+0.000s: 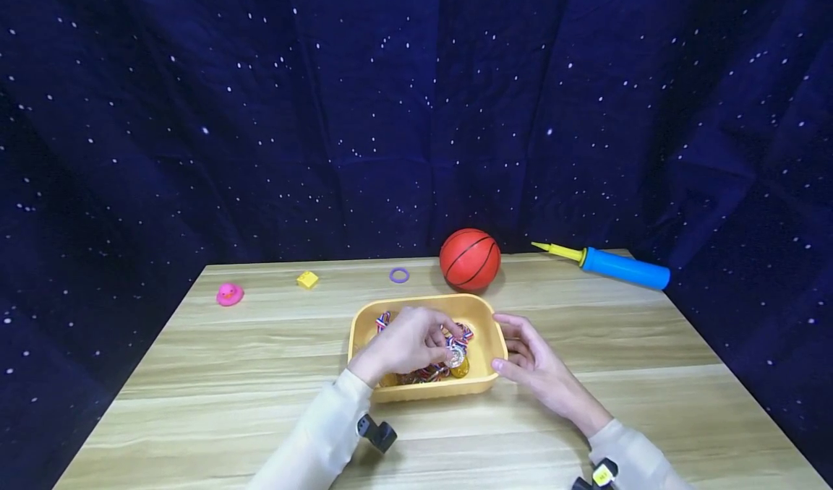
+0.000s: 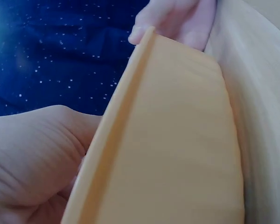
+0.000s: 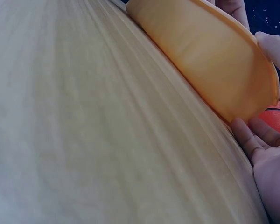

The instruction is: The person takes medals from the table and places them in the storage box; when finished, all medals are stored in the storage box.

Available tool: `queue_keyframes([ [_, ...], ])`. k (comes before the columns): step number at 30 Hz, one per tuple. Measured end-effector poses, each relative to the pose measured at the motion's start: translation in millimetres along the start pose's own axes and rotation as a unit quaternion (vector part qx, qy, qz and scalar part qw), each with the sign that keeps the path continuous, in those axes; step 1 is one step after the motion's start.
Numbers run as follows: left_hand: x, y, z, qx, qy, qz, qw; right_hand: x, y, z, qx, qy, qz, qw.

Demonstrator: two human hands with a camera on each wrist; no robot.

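A yellow plastic tub [image 1: 491,338] stands on the table, holding several medals on red, white and blue ribbons [image 1: 463,333]. My left hand [image 1: 410,342] reaches into it over the near left side, with thumb and fingers pinching a silver medal [image 1: 456,358]. Just below that lies a gold medal [image 1: 461,369]. My right hand [image 1: 536,367] holds the tub's right end, thumb at the rim and fingers against the outer wall. In the right wrist view, the fingertips [image 3: 240,128] meet the wall low down. The tub's side [image 2: 177,121] hides the left fingers in the left wrist view.
Behind the tub sits a red toy basketball [image 1: 470,259], with a purple ring [image 1: 399,275] to its left. Farther left are a yellow block [image 1: 307,280] and a pink rubber duck [image 1: 229,294]. A blue and yellow hand pump [image 1: 625,267] lies at the back right, before a starry curtain.
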State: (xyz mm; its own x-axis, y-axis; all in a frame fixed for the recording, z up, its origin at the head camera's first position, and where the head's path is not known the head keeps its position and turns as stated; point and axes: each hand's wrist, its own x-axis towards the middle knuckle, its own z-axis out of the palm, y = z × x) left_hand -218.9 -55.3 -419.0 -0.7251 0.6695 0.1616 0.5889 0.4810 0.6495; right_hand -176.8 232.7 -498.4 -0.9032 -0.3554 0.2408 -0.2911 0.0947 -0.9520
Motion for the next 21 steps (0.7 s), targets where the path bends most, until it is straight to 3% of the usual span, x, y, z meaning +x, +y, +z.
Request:
queue_keyframes([
  [8,-2.7,-4.5,0.7,0.096,0.042,0.025,0.9942,-0.1,0.8,-2.7,-0.004,0.000,-0.003,1.000],
  [14,-6.9,-2.5,-8.4,0.087,0.084,0.017,0.9926,1.6,1.3,-1.7,-0.005,0.002,0.008,1.000],
  [21,-19.9,-4.9,-21.0,0.098,0.156,0.028,0.9824,2.3,-0.3,-0.9,-0.007,-0.007,0.002,1.000],
])
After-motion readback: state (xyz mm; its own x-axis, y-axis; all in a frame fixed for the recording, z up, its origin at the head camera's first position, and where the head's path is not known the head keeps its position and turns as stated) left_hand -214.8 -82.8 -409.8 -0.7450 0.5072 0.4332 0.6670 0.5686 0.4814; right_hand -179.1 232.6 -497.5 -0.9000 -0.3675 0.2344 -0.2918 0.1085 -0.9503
